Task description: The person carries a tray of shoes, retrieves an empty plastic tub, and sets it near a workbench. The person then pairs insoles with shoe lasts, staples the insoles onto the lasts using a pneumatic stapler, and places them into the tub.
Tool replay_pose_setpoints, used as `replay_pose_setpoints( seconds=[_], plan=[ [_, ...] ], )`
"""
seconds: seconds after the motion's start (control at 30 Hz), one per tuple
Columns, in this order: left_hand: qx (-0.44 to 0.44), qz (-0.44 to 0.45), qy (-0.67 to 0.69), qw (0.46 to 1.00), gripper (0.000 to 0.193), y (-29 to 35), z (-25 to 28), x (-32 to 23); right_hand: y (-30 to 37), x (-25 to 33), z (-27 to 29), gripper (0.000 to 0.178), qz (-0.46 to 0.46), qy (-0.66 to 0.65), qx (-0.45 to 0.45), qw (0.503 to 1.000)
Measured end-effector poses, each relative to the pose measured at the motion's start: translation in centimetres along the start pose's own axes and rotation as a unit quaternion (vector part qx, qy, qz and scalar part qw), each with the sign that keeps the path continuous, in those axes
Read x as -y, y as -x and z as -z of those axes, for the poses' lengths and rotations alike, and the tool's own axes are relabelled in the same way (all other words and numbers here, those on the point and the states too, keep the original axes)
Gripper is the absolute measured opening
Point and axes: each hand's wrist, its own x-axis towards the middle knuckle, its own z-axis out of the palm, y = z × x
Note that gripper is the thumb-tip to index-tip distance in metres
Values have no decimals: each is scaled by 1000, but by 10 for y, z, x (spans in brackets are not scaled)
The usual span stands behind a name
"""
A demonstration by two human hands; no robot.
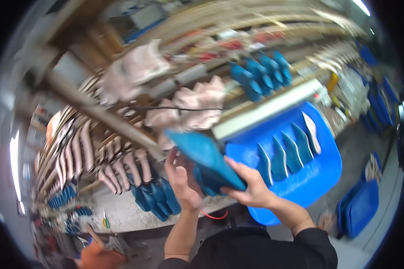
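Note:
In front of me my right hand [251,184] grips a teal insole-shaped piece [197,152] near its lower end, thumb and fingers closed around the edge. The piece is tilted, its far end pointing up and left, blurred by motion. More teal pieces [203,180] show beneath it, partly covered. My left hand [182,186] cups the left side of these pieces, thumb up and fingers curved; some fingertips are hidden. Right of my hands, a blue plastic tray [321,179] holds a row of upright teal pieces [279,158] with pale edges, plus a whitish piece [311,132] at the right end.
A workbench [121,219] carries teal pieces [155,199], rows of pinkish pieces [132,168] and green-handled scissors [105,220]. Another teal group [261,74] stands on the shelf behind the tray. A wooden beam [103,114] slants across the left. Blue trays [359,208] rest at lower right; a person in orange [101,255] is at lower left.

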Motion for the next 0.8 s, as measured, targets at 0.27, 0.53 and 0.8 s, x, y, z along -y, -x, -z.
replay_pose_setpoints(
  seconds=[0.27,0.53,0.8],
  plan=[
    [-190,74,150,967,57,32,167,-198,-256,185,-78,60,217,258,-215,916],
    [-230,169,213,934,26,58,324,-195,-358,188,-82,80,-67,500,-24,863],
    [-227,175,233,929,27,52,346,-189,-266,222,-115,63,103,149,-264,947]
  ],
)
